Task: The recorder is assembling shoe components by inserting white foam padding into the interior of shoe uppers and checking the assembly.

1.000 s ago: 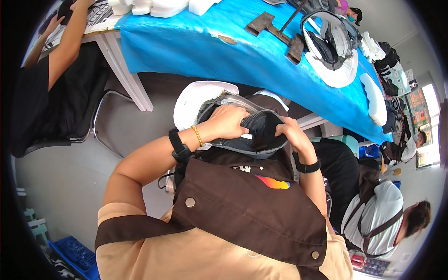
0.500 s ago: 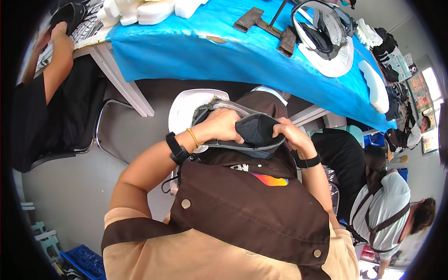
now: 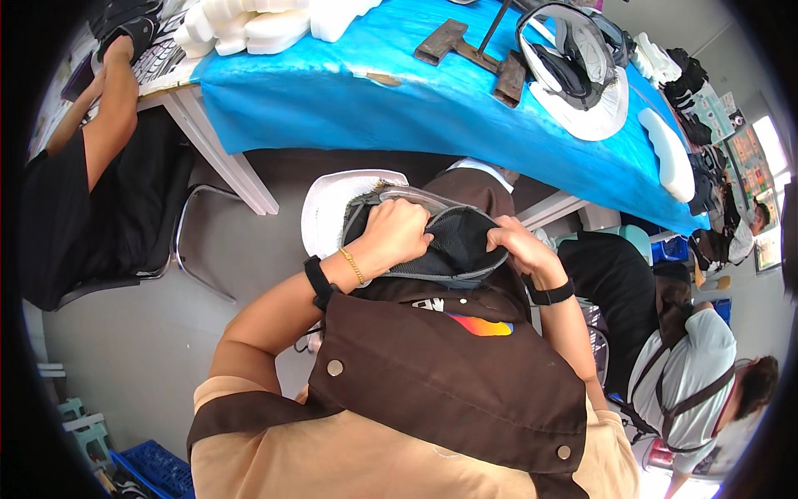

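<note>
On my lap is what looks like a shoe upper (image 3: 449, 268), grey and black with dark mesh lining and a white curved flap at its left end. My left hand (image 3: 397, 233) is closed at its opening, knuckles up, with the fingers curled down into the lining and partly hidden. At the right end, my right hand (image 3: 524, 243) pinches the rim between thumb and fingers. A similar upper (image 3: 573, 66), with a white flap toward me, lies on the blue-covered table (image 3: 332, 108).
A rusty metal tool (image 3: 478, 56) lies on the table near white foam-like blocks (image 3: 274, 32); a single white piece (image 3: 667, 154) sits at the right. One person (image 3: 116, 83) handles a dark item at left; another (image 3: 682, 382) bends at right. A blue crate (image 3: 154, 466) stands lower left.
My left hand has turned and shifted, its knuckles now higher over the upper, and the dark lining lies more open. My right hand keeps its place. The person at left has moved their hands.
</note>
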Tool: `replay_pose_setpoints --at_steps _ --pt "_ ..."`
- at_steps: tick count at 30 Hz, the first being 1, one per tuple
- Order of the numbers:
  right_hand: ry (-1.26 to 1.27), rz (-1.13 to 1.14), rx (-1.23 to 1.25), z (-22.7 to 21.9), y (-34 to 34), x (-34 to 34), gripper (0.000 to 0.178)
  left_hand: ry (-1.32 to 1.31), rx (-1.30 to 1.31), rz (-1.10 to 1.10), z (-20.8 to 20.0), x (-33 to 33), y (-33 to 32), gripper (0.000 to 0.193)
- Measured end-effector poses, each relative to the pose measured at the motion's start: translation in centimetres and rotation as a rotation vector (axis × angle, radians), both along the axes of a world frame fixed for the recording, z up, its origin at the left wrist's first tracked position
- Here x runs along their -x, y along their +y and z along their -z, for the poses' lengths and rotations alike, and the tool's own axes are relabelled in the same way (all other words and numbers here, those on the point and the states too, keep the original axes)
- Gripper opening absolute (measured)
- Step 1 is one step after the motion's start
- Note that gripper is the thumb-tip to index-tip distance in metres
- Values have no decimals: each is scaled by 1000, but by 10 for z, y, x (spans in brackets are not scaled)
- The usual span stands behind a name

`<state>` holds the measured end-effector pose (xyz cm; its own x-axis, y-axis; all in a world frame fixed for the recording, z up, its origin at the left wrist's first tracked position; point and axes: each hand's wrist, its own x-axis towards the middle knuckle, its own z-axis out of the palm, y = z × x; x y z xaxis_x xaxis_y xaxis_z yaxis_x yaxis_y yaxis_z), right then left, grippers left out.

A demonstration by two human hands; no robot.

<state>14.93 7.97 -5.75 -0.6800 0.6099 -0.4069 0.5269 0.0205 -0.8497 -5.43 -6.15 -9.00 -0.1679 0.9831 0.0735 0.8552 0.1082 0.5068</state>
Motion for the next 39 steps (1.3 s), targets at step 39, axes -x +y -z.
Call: replay_pose_setpoints --at_steps 39 --pt "28 -153 -372 -26 -25 1 27 -368 -67 203 1 10 -11 43"
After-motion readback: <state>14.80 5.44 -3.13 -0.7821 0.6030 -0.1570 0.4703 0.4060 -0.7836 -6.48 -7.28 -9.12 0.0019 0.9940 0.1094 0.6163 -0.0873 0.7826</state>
